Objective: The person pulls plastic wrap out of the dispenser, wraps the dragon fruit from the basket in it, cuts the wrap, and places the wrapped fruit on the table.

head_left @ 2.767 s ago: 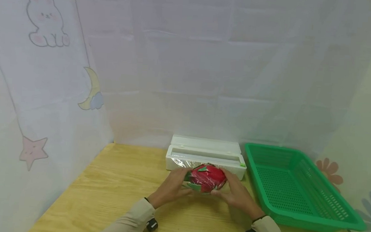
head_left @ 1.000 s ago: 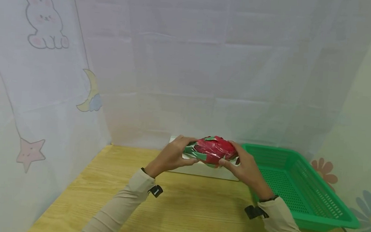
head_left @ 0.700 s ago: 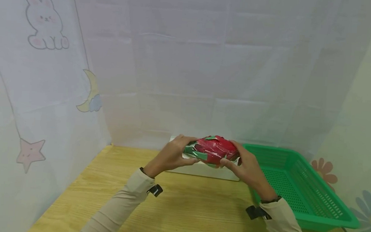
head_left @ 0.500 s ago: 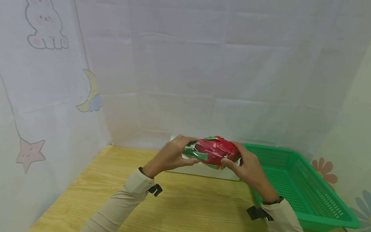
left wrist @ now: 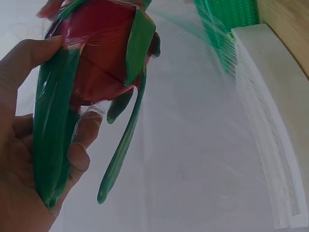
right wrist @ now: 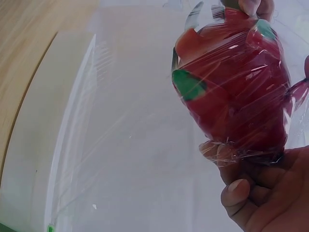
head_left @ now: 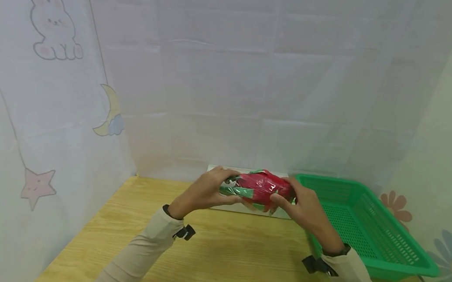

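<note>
A red dragon fruit (head_left: 264, 187) with green scales is held up in front of the white cling film dispenser (head_left: 245, 208), partly covering it. Clear cling film (right wrist: 231, 72) lies tight and creased over its skin. Stretched film also runs from the fruit to the dispenser's edge in the left wrist view. My left hand (head_left: 208, 189) grips the end with the long green scales, thumb on the near side. At the opposite, rounder end, my right hand (head_left: 302, 206) holds the fruit between thumb and fingers. Some fingertips are hidden behind it in the head view.
To the right stands a green plastic basket (head_left: 394, 270) with perforated sides, close to my right forearm. The wooden table (head_left: 233, 255) ends at a pale cloth backdrop (head_left: 213, 92) behind the dispenser.
Both hands have raised the dragon fruit and moved it forward from the near side of the dispenser. During the last half second it has turned slightly and dropped a little.
</note>
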`<state>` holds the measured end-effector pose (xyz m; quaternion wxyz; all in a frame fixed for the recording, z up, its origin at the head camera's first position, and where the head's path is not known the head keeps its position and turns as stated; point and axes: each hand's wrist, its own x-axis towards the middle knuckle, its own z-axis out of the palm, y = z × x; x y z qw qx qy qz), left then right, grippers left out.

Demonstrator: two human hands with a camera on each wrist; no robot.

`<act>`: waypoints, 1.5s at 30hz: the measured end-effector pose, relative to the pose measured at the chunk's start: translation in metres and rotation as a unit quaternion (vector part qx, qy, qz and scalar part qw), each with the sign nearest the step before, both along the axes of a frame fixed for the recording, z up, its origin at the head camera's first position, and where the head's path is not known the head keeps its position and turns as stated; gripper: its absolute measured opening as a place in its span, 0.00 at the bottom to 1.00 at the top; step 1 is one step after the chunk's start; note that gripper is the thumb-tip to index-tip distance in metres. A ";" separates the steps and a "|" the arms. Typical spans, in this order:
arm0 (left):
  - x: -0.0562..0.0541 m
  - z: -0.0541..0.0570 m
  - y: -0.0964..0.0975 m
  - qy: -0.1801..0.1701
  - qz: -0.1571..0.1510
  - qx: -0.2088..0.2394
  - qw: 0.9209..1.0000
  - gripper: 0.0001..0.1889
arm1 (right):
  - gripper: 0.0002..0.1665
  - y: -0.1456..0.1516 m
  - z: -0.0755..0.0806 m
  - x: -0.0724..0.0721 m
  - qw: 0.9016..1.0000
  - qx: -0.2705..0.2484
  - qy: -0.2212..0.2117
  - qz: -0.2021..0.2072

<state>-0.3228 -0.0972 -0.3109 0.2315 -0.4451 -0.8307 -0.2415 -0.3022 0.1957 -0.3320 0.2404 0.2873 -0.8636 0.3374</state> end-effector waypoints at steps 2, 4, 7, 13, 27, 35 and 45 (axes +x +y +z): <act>0.002 0.001 -0.001 -0.006 -0.005 0.002 1.000 0.31 | 0.32 -0.001 0.001 0.003 1.000 0.003 -0.003 -0.005; 0.004 0.002 -0.001 -0.008 -0.011 0.003 1.000 0.31 | 0.32 -0.001 0.002 0.006 1.000 0.005 -0.005 -0.009; 0.006 0.004 -0.002 -0.013 -0.016 0.001 1.000 0.30 | 0.31 -0.002 0.004 0.008 1.000 0.008 -0.009 -0.018; 0.006 0.006 -0.003 -0.055 -0.018 -0.005 0.998 0.28 | 0.28 -0.005 0.006 0.012 0.999 0.001 -0.036 -0.026; 0.007 0.024 -0.006 -0.041 -0.026 0.026 0.998 0.27 | 0.30 -0.010 0.023 0.007 0.999 -0.019 -0.002 -0.034; 0.008 0.031 -0.007 -0.020 -0.030 0.033 0.999 0.27 | 0.29 -0.012 0.032 0.009 0.999 -0.024 0.006 -0.033; 0.017 0.045 -0.006 -0.021 -0.027 0.033 0.999 0.25 | 0.30 -0.012 0.045 0.015 0.999 -0.030 0.024 -0.038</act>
